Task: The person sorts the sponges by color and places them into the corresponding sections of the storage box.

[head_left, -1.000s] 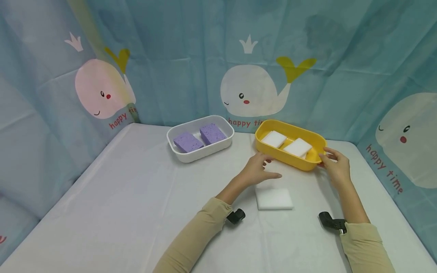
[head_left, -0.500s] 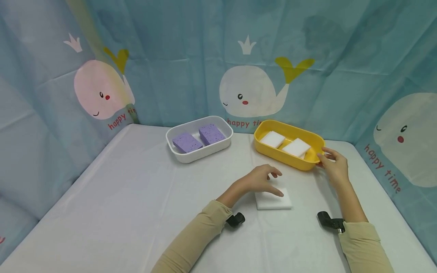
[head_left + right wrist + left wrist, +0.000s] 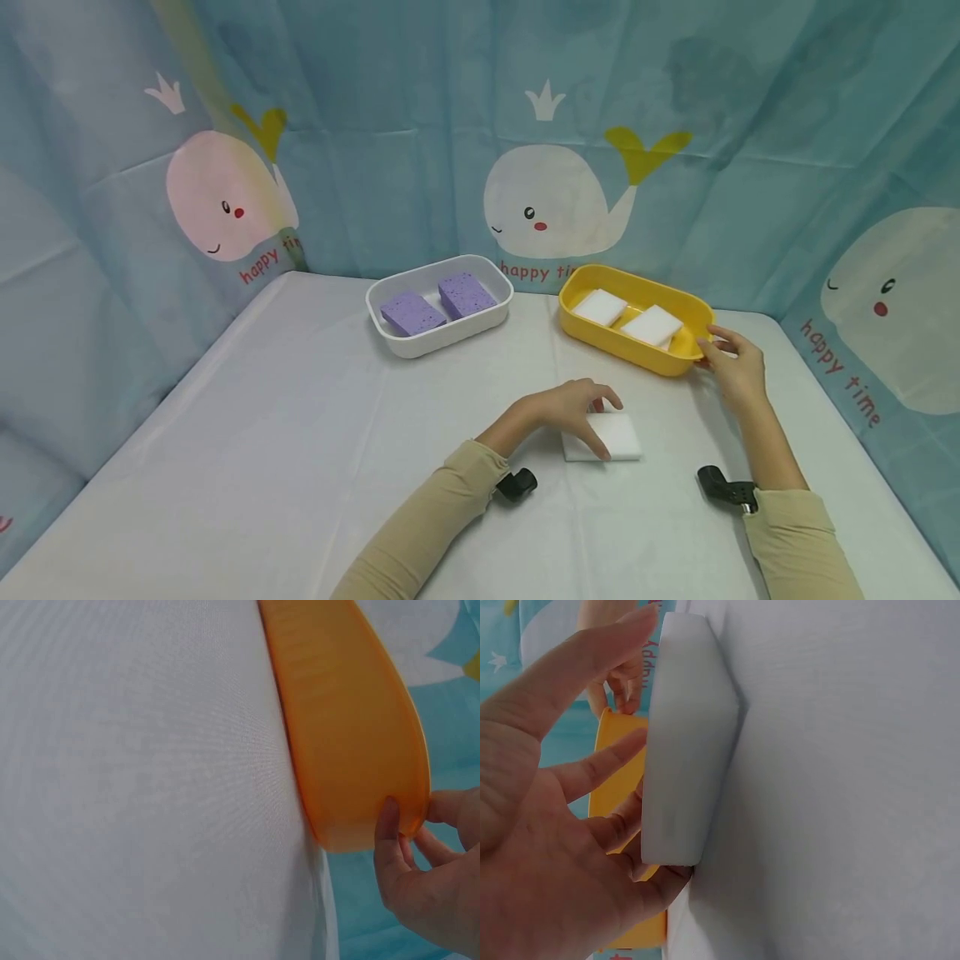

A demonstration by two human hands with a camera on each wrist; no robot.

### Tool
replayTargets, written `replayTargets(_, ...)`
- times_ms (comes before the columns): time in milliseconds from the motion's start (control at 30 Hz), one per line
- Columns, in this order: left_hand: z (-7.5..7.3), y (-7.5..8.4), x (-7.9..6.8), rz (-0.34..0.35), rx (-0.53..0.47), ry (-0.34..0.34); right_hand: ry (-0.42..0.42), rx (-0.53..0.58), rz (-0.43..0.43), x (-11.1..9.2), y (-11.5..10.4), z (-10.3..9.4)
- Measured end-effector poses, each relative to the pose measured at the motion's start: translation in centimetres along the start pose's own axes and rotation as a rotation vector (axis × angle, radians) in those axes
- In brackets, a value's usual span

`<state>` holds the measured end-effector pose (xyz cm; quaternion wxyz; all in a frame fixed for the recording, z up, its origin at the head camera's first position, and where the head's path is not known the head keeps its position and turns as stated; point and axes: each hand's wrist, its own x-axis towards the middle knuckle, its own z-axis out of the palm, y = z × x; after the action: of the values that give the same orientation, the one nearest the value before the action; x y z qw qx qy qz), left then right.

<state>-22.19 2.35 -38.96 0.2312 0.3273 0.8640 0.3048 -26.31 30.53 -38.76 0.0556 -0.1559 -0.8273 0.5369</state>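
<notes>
In the head view, a flat white sponge lies on the table, partly covered by my left hand. The thumb reaches the sponge's near edge and the other fingers arch over its far side. From the left wrist, the sponge shows edge-on, with the fingers spread along it and the little finger at its lower end. My right hand pinches the right end of a yellow tray, which holds white sponges. In the right wrist view, thumb and fingers meet at the tray's rim.
A white tray with two purple sponges stands left of the yellow one. Behind both hangs a blue curtain printed with whales. The table has a white cloth, bounded by curtain at the sides.
My left hand has come away from the front of the yellow tray, down and toward me over the loose white sponge. My right hand stays at the tray's end.
</notes>
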Motion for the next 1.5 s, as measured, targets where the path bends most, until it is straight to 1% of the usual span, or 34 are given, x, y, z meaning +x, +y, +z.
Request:
replayTargets(200,0.2,0.1,0.1,-0.028,0.053,-0.029,0.004,0.004,0.010,0.0,0.2,0.0)
replayTargets(400,0.3,0.2,0.0,-0.031,0.063,-0.039,-0.017,0.049,-0.024,0.1,0.3,-0.2)
replayTargets(500,0.3,0.2,-0.1,-0.021,0.059,-0.034,-0.022,0.058,-0.029,0.2,0.3,-0.2)
replayTargets(700,0.1,0.3,-0.2,0.002,0.053,-0.023,-0.018,0.038,-0.027,0.2,0.3,-0.2)
replayTargets(967,-0.3,0.7,-0.5,0.016,0.057,-0.017,-0.020,0.042,-0.019,0.2,0.3,-0.2)
replayTargets(1133,-0.9,1.0,-0.8,0.022,0.061,-0.009,-0.016,0.033,-0.009,0.1,0.2,-0.1)
replayTargets(1367,-1.7,1.3,-1.3,0.043,0.057,0.034,-0.015,0.009,-0.005,0.2,0.1,-0.1)
replayTargets(1500,-2.0,1.5,-1.5,0.055,0.045,0.044,-0.019,0.014,-0.011,0.2,0.2,-0.1)
